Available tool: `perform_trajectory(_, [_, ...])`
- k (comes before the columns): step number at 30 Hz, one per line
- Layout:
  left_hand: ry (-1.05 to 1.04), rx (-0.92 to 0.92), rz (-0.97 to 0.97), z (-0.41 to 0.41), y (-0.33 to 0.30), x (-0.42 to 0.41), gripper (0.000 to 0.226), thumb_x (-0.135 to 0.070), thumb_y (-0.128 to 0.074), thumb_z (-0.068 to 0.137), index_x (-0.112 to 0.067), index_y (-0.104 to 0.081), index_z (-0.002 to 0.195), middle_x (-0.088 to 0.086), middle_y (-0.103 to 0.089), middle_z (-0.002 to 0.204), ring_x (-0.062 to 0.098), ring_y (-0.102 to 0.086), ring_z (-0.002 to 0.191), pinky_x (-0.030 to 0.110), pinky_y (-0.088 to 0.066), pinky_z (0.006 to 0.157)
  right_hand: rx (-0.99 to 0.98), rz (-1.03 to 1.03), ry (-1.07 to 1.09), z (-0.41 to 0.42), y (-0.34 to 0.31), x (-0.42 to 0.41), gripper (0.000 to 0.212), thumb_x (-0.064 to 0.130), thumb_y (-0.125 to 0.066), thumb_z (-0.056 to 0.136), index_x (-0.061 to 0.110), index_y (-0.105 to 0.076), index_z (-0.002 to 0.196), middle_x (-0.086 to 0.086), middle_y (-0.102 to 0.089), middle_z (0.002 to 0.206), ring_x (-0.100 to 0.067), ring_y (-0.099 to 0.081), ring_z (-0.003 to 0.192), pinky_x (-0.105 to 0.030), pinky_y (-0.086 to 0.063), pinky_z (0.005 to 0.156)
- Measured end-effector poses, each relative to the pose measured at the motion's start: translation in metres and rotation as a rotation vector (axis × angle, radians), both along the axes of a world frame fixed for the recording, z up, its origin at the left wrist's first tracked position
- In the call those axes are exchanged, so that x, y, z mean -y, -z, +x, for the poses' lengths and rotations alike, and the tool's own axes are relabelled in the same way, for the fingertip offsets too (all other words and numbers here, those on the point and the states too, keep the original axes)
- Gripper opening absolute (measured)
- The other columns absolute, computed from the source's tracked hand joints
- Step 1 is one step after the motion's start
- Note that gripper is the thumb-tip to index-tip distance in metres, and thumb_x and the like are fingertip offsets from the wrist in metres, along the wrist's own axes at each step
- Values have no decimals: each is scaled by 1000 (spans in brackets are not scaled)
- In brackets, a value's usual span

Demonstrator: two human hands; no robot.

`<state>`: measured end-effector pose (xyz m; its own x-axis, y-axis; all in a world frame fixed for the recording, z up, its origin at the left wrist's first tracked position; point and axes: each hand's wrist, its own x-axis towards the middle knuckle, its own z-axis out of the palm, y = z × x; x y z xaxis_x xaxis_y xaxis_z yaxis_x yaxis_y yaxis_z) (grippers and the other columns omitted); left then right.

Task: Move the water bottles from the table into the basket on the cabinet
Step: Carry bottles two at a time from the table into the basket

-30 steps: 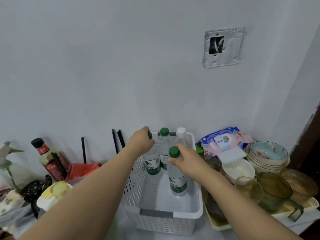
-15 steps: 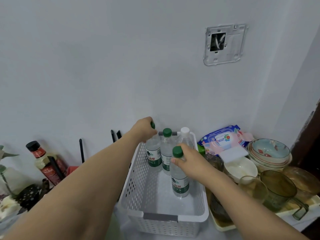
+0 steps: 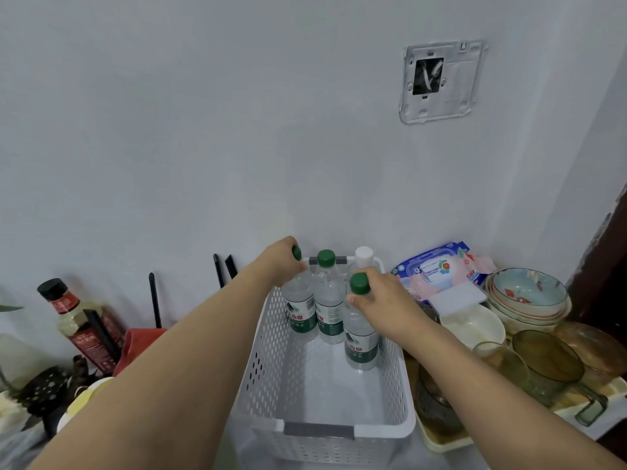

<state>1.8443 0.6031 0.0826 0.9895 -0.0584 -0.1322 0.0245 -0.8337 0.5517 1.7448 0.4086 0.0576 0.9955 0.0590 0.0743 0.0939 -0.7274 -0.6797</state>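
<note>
A white perforated basket point(image 3: 258, 364) stands against the wall. Several clear water bottles stand upright inside it. My left hand point(image 3: 281, 262) grips the neck of a green-capped bottle point(image 3: 300, 307) in the far left corner. Beside it stand a second green-capped bottle point(image 3: 328, 300) and a white-capped bottle point(image 3: 363, 257) at the back. My right hand point(image 3: 380, 300) holds the neck of another green-capped bottle point(image 3: 360, 344), which rests on the basket floor near the right wall.
Left of the basket are a sauce bottle point(image 3: 79, 320), a red cloth point(image 3: 142, 344) and dark utensils. To the right lie a wipes pack point(image 3: 437, 269), stacked bowls point(image 3: 529, 296), a white dish point(image 3: 471, 329) and glass cups point(image 3: 549, 364) on a tray.
The view has shifted slightly. Both hands have stayed on their bottles, which stand in much the same places in the basket.
</note>
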Motion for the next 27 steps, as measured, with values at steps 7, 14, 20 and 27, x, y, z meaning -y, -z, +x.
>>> perform_trajectory(7, [-18, 22, 121, -3, 0, 7, 12, -13, -55, 94, -11, -44, 98, 6, -49, 84, 20, -45, 68, 32, -42, 62, 39, -39, 15, -4, -3, 9, 38, 25, -59, 93, 18, -46, 128, -4, -56, 122, -22, -53, 111, -36, -45, 94])
perform_trajectory(14, [14, 45, 255, -17, -16, 15, 44, -11, -53, 95, -6, -41, 137, 14, -54, 125, 26, -51, 96, 33, -46, 77, 7, 124, 1, -11, -3, 10, 49, 22, -62, 92, 18, -42, 137, -1, -54, 130, -17, -50, 120, -23, -35, 92])
perform_trajectory(20, [44, 208, 356, -48, -34, 27, 45, -28, -45, 101, -7, -40, 140, 15, -46, 139, 33, -51, 121, 44, -47, 97, -3, 152, 27, -35, -21, 25, 53, 27, -61, 93, 20, -40, 141, 1, -48, 139, -18, -44, 131, -22, -32, 95])
perform_trajectory(27, [176, 492, 508, -114, -52, 41, 48, -35, -36, 103, -8, -40, 142, 11, -39, 151, 29, -35, 138, 42, -29, 115, 41, 15, 29, -67, -55, 51, 62, 36, -47, 99, 18, -22, 153, -1, -23, 160, -19, -24, 145, -36, -23, 118])
